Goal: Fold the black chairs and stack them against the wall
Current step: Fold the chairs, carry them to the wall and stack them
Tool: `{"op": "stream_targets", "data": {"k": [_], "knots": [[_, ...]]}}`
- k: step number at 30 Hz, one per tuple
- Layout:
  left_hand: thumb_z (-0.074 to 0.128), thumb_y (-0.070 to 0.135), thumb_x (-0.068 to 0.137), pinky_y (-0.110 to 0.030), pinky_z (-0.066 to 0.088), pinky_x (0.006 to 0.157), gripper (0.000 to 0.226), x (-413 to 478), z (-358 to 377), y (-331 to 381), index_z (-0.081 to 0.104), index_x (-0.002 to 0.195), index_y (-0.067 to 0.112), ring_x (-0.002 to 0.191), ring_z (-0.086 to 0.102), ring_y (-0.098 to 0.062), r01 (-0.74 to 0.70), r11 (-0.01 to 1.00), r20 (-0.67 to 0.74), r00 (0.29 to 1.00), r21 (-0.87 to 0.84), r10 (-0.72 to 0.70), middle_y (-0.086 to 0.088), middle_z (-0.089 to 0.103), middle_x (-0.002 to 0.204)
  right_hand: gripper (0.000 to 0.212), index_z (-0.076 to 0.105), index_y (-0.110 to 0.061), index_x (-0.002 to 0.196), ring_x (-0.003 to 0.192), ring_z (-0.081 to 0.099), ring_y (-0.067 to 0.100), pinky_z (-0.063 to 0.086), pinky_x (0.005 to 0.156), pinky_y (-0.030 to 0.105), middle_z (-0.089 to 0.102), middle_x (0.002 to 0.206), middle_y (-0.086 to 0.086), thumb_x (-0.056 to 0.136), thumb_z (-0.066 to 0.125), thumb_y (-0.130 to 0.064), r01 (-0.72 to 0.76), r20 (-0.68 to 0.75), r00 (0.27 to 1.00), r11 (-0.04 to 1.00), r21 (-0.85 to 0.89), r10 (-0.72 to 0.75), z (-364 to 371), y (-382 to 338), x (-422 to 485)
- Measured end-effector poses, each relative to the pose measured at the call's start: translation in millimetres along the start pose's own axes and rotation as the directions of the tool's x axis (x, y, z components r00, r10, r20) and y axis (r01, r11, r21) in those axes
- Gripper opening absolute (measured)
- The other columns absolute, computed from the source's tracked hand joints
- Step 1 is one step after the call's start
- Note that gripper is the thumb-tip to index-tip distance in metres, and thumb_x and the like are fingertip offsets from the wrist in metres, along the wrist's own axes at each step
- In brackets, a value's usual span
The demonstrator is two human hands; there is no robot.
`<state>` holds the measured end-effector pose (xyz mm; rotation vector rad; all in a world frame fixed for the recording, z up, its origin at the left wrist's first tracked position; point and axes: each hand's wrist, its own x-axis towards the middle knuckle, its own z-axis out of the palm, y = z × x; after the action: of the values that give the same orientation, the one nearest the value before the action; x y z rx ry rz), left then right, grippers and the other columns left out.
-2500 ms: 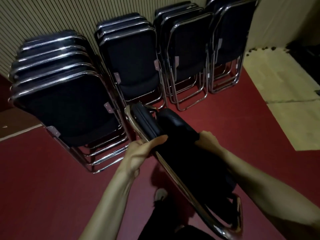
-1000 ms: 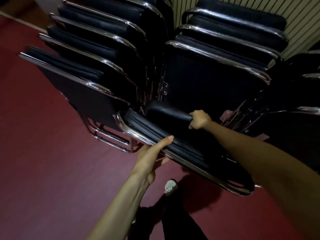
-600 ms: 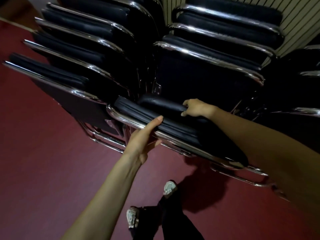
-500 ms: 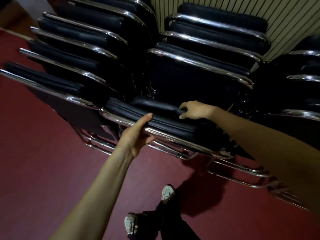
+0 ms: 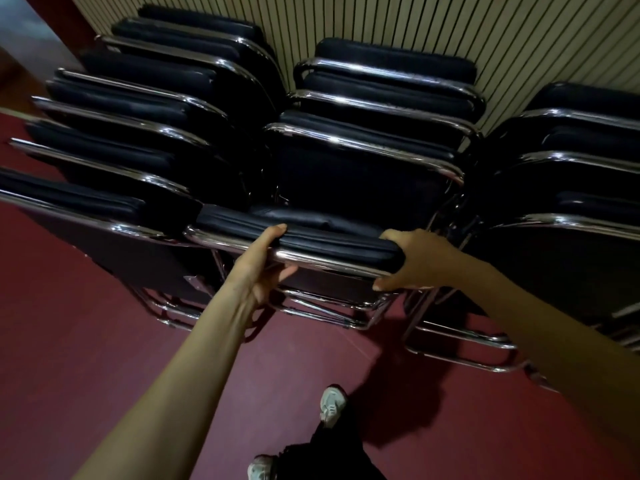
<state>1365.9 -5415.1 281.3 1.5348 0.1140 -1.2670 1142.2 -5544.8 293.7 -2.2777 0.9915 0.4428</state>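
Right stack of chairs [image 5: 585, 188] cut off at frame edge, its feet hidden behind forearm

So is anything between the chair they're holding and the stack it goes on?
Nothing visible. The folded black chrome-framed chair, gripped by the left hand and right hand, sits directly before the middle stack.

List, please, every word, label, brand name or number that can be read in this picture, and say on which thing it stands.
None can be read.
Folded chair held by the left hand and right hand: no label shows.
Small plate on the frame of the neighbouring chair: blank or too blurred to read.
Shoes: no legible brand.
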Motion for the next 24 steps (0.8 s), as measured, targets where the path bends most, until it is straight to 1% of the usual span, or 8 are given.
{"op": "stream_targets", "data": {"k": [4,8,12,14,16,18,21,24], "knots": [[0.067,0.028,0.087,-0.030,0.055,0.066,0.011,-0.5,1.1,2.2,0.062,0.086,0.018,0.085,0.062,-0.014,-0.004,1.000,0.020,1.000,-0.020,0.004,-0.001,0.058,0.088,0.080,0.046,-0.023,0.130,0.083,0.062,0.017,0.051,0.076,0.030,0.066,0.091,-0.004,0.063,0.071,-0.059,0.022,-0.148,0.988,0.990,-0.138,-0.043,3.1,-9.4,-2.5],[0.067,0.024,0.088,-0.033,0.056,0.074,0.009,0.4,14.0,7.3,0.061,0.085,0.017,0.079,0.064,-0.014,-0.009,0.999,0.030,1.000,-0.031,0.010,0.000,0.060,0.083,0.088,0.043,-0.019,0.137,0.092,0.063,0.022,0.050,0.086,0.033,0.067,0.088,0.002,0.064,0.072,-0.059,-0.019,-0.182,0.983,0.986,-0.163,-0.011,-3.3,-1.9,-5.0],[0.065,0.024,0.089,-0.029,0.056,0.074,0.012,3.5,29.2,15.2,0.060,0.082,0.015,0.068,0.066,-0.011,-0.006,1.000,0.059,0.998,-0.021,0.007,0.000,0.060,0.078,0.087,0.046,-0.022,0.135,0.098,0.062,0.022,0.051,0.086,0.034,0.066,0.103,0.004,0.062,0.077,-0.058,-0.020,-0.190,0.982,0.998,-0.066,0.007,-14.3,10.6,-5.1],[0.063,0.025,0.091,-0.028,0.056,0.073,0.013,5.2,35.6,13.5,0.060,0.083,0.014,0.071,0.065,-0.012,0.026,1.000,0.086,0.996,-0.015,-0.025,-0.001,0.062,0.079,0.070,0.056,-0.026,0.121,0.087,0.064,0.017,0.053,0.078,0.033,0.067,0.095,-0.002,0.061,0.081,-0.052,0.018,-0.183,0.983,0.999,0.050,-0.009,-13.6,20.3,-4.9],[0.062,0.026,0.091,-0.025,0.057,0.063,0.013,7.9,41.8,5.3,0.060,0.084,0.015,0.064,0.068,-0.011,0.068,0.998,0.115,0.991,0.009,-0.069,0.001,0.067,0.071,0.052,0.058,-0.031,0.101,0.077,0.065,0.011,0.053,0.070,0.030,0.067,0.083,-0.010,0.058,0.084,-0.046,0.043,-0.157,0.987,0.989,0.139,-0.021,-7.1,33.9,-7.1],[0.063,0.025,0.090,-0.025,0.057,0.058,0.011,10.2,48.5,-2.3,0.061,0.086,0.015,0.064,0.068,-0.012,0.098,0.995,0.135,0.986,0.022,-0.100,0.002,0.069,0.062,0.050,0.054,-0.037,0.097,0.074,0.064,0.006,0.053,0.070,0.028,0.067,0.081,-0.012,0.057,0.084,-0.046,0.031,-0.144,0.990,0.982,0.188,-0.004,-1.3,46.6,-11.1],[0.066,0.023,0.088,-0.028,0.059,0.055,0.012,14.6,56.8,-2.6,0.061,0.089,0.012,0.077,0.064,-0.017,0.125,0.992,0.122,0.985,0.009,-0.125,-0.004,0.068,0.075,0.049,0.057,-0.037,0.098,0.076,0.064,0.002,0.054,0.075,0.028,0.068,0.083,-0.012,0.058,0.084,-0.043,0.044,-0.173,0.985,0.968,0.247,-0.001,-0.3,57.2,-12.2],[0.066,0.023,0.088,-0.030,0.058,0.057,0.014,18.6,63.0,2.6,0.061,0.086,0.010,0.078,0.064,-0.019,0.124,0.992,0.110,0.986,0.016,-0.125,-0.006,0.064,0.082,0.049,0.061,-0.032,0.100,0.077,0.065,0.003,0.055,0.076,0.032,0.069,0.083,-0.012,0.058,0.085,-0.039,0.066,-0.177,0.984,0.957,0.282,-0.016,-3.1,60.4,-7.9]]}}
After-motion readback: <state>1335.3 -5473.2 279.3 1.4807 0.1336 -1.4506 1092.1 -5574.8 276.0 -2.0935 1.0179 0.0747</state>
